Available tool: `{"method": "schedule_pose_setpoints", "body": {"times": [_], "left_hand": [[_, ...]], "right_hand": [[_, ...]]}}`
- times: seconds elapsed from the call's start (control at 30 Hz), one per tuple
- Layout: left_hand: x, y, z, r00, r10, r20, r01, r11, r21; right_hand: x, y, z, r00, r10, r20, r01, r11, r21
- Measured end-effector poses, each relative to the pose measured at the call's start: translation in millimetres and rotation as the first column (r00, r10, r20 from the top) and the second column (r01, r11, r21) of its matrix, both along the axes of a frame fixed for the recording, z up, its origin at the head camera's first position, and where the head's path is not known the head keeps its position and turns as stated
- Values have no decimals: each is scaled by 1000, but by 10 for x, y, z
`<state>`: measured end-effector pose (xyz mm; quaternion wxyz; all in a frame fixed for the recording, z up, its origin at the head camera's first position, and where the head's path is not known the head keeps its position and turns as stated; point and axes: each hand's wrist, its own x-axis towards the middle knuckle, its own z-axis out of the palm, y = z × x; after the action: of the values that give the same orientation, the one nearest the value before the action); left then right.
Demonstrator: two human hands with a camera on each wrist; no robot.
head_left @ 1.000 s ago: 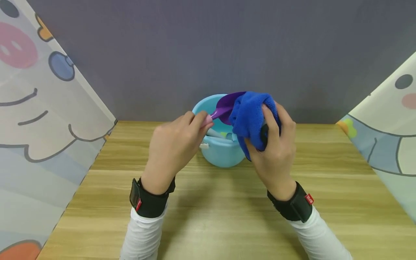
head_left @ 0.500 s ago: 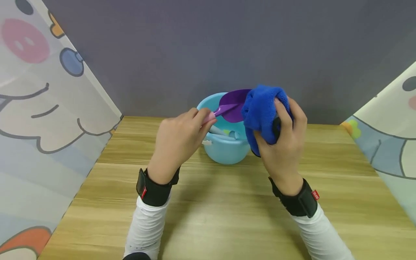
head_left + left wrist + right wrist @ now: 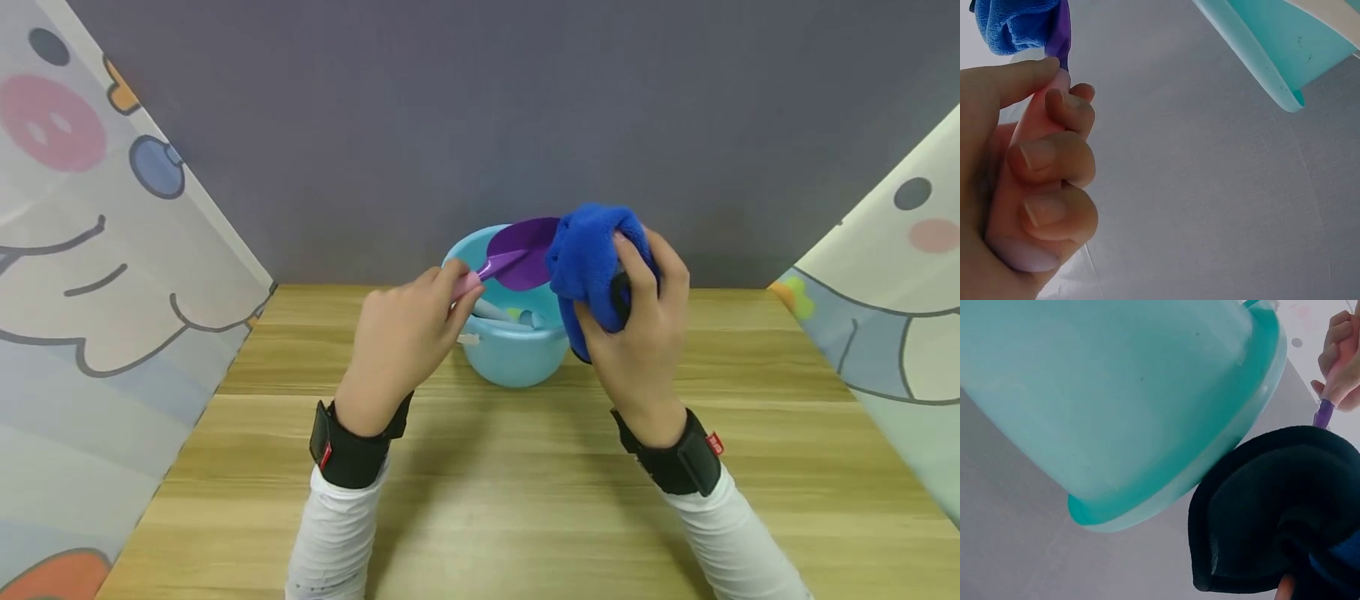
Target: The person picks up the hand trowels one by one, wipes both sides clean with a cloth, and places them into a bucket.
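My left hand (image 3: 408,333) grips the pink handle of a purple toy shovel (image 3: 525,250); in the left wrist view the fingers (image 3: 1054,156) curl round that handle. The blade lies over the mouth of a light blue bucket (image 3: 517,358). My right hand (image 3: 641,333) holds a bunched blue cloth (image 3: 596,250) with black edging, at the blade's right end. The cloth hides the blade's tip. Seen from the right wrist, the cloth's dark underside (image 3: 1260,506) overlaps the bucket's rim, and the left hand (image 3: 1341,362) shows beyond.
Inside the bucket lie a pale blue tool (image 3: 495,312) and something small and green. A white handle joint (image 3: 468,339) sits on the bucket's left side. Behind the wooden table (image 3: 495,500) stands a grey wall (image 3: 480,108); cartoon-printed panels (image 3: 97,275) flank both sides.
The cloth has slid right along the blade towards its tip, uncovering more purple. Both hands keep their holds; the view has shifted slightly.
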<state>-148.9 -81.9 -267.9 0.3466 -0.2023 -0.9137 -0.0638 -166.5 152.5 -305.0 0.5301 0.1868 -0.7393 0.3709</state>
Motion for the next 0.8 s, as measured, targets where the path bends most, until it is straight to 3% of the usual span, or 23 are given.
{"method": "schedule_pose_setpoints", "body": {"times": [0.5, 0.8], "left_hand": [[25, -60, 38, 998, 33, 57, -35, 999, 38], [15, -86, 27, 998, 19, 60, -24, 996, 81]], "right_hand": [[-26, 108, 9, 998, -35, 55, 36, 999, -21], [-44, 173, 19, 996, -55, 74, 56, 998, -16]]}}
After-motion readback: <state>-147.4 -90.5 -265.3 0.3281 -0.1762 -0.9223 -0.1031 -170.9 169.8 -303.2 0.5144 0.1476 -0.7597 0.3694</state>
